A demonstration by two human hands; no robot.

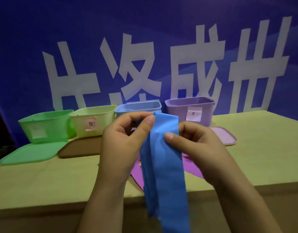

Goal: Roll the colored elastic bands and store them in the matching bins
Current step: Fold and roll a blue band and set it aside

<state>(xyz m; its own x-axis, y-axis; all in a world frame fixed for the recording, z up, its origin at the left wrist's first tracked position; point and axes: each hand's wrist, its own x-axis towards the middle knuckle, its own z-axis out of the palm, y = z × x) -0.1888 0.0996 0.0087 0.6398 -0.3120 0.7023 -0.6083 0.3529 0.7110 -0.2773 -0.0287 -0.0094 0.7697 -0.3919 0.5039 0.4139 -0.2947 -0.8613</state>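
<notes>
A long blue elastic band [163, 167] hangs from both my hands above the table's front edge. My left hand [123, 138] pinches its top left corner between thumb and fingers. On the band's right edge, my right hand [195, 145] pinches it with the thumb in front. A purple band [136, 172] lies flat on the table beneath, mostly hidden. Behind stand four open bins in a row: green [44, 125], pale yellow [93, 120], blue [136, 109] and purple [190, 110].
A green lid [32, 152] and a brown lid [81, 147] lie in front of the left bins, and a purple lid [223, 135] lies at the right. The wooden table [262, 148] ends at a blue wall banner with white characters.
</notes>
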